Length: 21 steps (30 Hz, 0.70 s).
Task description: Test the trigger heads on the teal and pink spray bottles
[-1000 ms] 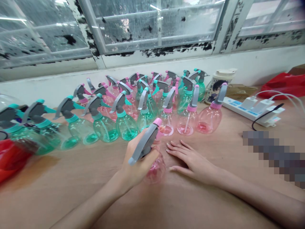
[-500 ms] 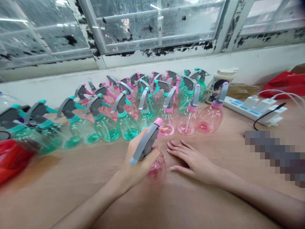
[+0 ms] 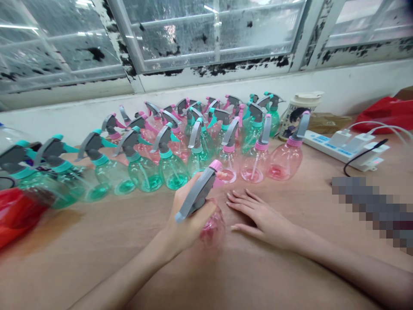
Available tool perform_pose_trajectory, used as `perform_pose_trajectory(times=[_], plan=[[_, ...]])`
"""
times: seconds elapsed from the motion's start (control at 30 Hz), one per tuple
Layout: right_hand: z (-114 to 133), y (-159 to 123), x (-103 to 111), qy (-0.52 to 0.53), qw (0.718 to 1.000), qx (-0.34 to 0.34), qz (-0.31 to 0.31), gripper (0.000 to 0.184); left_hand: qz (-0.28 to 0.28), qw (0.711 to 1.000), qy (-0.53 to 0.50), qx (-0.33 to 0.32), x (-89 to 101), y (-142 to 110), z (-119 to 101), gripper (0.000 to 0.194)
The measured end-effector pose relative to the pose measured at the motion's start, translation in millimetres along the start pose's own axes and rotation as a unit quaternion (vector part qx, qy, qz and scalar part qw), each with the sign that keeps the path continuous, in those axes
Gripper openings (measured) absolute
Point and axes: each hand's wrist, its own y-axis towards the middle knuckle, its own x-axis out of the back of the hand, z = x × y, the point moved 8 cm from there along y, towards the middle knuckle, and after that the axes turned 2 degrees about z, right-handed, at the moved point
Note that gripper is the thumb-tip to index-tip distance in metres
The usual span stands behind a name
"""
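The left hand (image 3: pixel 189 227) grips a pink bottle (image 3: pixel 212 231) near its top; beside this bottle, the right hand (image 3: pixel 262 218) lies flat. Holding seems the step; next move likely needs steadiness.

Worktop (image 3: pixel 206 280): brown, faintly grained, smooth; orange-brown patch (image 3: pixel 61 226) at left. Wall (image 3: pixel 348 84): white, low, running along the worktop's far edge. Windows, three in view: left pane (image 3: pixel 54 47), middle pane (image 3: pixel 180 34), right pane (image 3: pixel 364 21); glass cloudy, blotched dark in places, pale bars showing in it. Frames (image 3: pixel 311 36): whitish, paint patched with black, worst beneath the middle pane. Light: bright white streaks (image 3: pixel 211 9) in the glass.
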Motion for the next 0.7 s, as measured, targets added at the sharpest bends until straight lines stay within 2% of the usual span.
perform_pose_trajectory(times=[0.37, 0.7], plan=[[-1.1, -0.1, -0.7, 0.001, 1.000, 0.000, 0.003, 0.062, 0.007, 1.000, -0.006, 0.015, -2.7, -1.6, 4.7, 0.013], [-0.7, -0.1, -0.5, 0.005, 1.000, 0.005, -0.004, 0.061, 0.002, 1.000, 0.009, 0.013, -1.4, -1.6, 5.0, 0.007]])
